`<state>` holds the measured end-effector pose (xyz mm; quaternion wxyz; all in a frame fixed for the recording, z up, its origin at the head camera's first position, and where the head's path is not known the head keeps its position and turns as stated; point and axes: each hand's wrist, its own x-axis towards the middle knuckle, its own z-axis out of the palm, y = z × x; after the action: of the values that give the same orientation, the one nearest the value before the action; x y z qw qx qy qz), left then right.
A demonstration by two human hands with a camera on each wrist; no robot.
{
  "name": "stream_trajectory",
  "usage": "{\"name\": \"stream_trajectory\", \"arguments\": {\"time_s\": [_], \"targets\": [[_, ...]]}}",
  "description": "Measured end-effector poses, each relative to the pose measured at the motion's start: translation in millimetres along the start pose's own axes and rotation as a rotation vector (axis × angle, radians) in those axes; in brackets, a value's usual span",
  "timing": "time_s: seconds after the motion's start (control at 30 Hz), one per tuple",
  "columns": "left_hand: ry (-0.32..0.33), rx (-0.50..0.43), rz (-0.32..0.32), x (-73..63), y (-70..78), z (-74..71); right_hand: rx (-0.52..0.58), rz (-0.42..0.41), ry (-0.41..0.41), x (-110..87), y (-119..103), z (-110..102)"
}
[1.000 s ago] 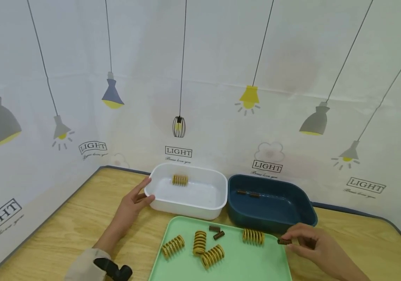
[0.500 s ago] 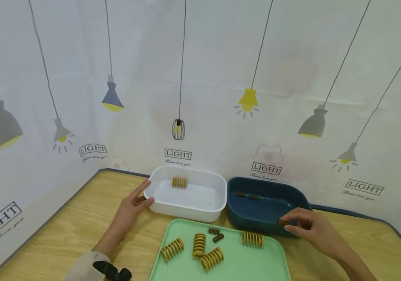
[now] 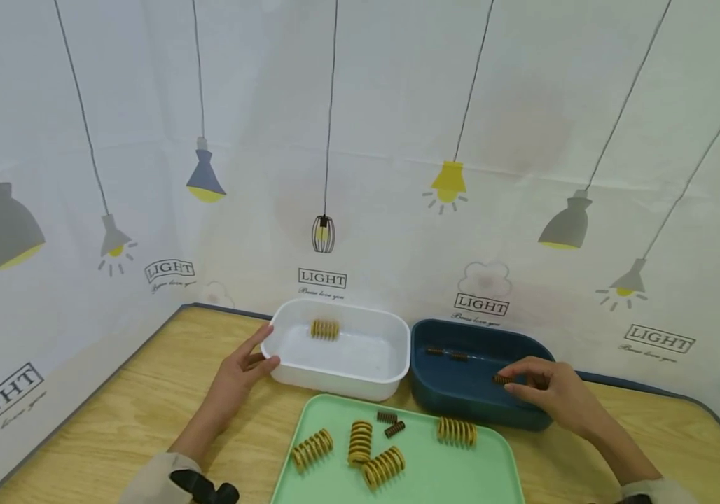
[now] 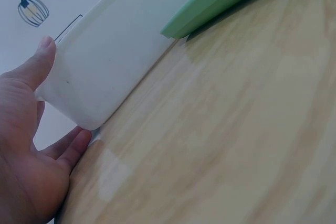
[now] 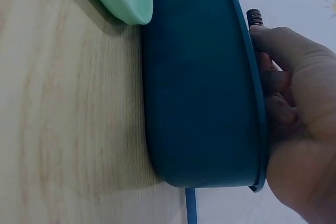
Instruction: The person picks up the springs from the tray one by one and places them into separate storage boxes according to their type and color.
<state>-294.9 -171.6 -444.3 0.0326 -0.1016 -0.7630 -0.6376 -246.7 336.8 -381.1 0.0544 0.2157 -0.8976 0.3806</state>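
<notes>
My left hand (image 3: 238, 378) rests against the left end of a white plastic bin (image 3: 341, 376), thumb and fingers spread at its corner. In the left wrist view, the thumb lies at the rim and other fingertips touch low on the wall. One large yellow coil spring (image 3: 325, 330) lies inside. My right hand (image 3: 555, 392) pinches a small dark coil spring (image 5: 254, 17) between thumb and fingertips, over a dark blue bin (image 3: 480, 402). Two similar springs lie in that bin, one dark spring (image 3: 459, 357) near its back wall.
In front of both bins is a light green tray (image 3: 461, 476). On it are several yellow springs (image 3: 312, 449) and two small dark springs (image 3: 387, 417). Everything stands on a wood-grain table (image 3: 82, 427) beside a lamp-printed backdrop (image 3: 385, 210).
My right hand has carried the dark spring from the tray's right corner up and over the blue bin's front rim. The left hand stays at the white bin.
</notes>
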Motion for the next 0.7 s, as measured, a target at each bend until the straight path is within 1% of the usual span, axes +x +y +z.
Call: {"name": "stream_trajectory", "arguments": {"time_s": [0.17,0.3,0.53,0.7], "targets": [[0.001,0.000,0.008,0.2,-1.6,0.7,-0.043,0.057,-0.003,9.7,3.3,-0.1],[0.006,0.005,-0.002,-0.2,-2.8,0.0,-0.032,0.096,-0.021,19.4,7.3,0.6],[0.000,-0.001,-0.011,-0.3,-3.6,0.1,-0.019,0.122,-0.052,32.2,14.5,-0.3],[-0.004,-0.004,-0.006,0.6,-3.4,-0.1,-0.018,0.145,-0.080,39.4,19.9,-1.2]]}}
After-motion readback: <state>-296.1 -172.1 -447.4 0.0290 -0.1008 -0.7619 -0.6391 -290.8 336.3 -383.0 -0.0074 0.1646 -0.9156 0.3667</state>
